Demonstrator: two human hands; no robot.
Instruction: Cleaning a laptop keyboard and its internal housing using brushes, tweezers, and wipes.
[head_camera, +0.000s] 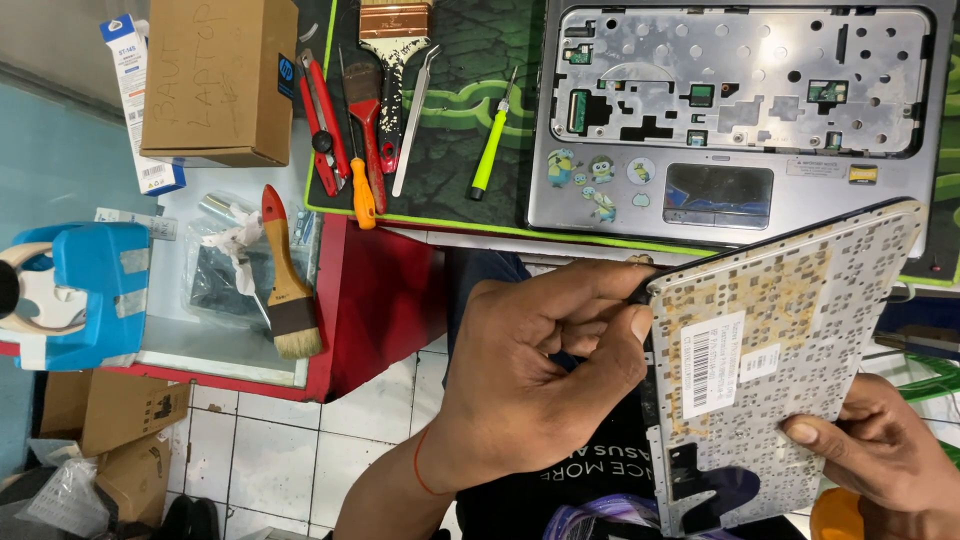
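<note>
**Removed keyboard held underside-up over the lap, pinched at one edge**

Risks, judged from the present hold. Bending or creasing of the thin keyboard (790, 350), if the pinch at its left edge pulls upward while the lower right corner is pressed down. Slipping from the hands and dropping to the tiled floor (270, 450), given that only two small contact areas carry the whole panel. Tearing of the black tab (690, 465) near the lower edge, possibly a ribbon cable, if caught by a finger; exact nature not clear from this view. Scraping of the upper corner against the open laptop shell (740, 110), which lies close above on the green-edged mat (450, 120).

Position relative to the grip. Keyboard tilted, metal backing and white label (712, 365) facing up, off the bench and in front of the dark shirt. Left hand (540, 390) closed in a narrow pinch, thumb and curled fingers meeting on the upper part of the left edge; bulk of the panel extending to the right and downward from that pinch. Right hand (880, 450) under the lower right corner, thumb laid flat on the backing, remaining fingers hidden beneath, so a light clamp rather than a fist.

Surroundings. Yellow-green screwdriver (492, 140), tweezers (415, 115), red pliers (322, 120) and paintbrush (392, 40) on the mat, well apart from both hands. Second brush (285, 285) on the glass counter to the left, beside a cardboard box (220, 75).
</note>
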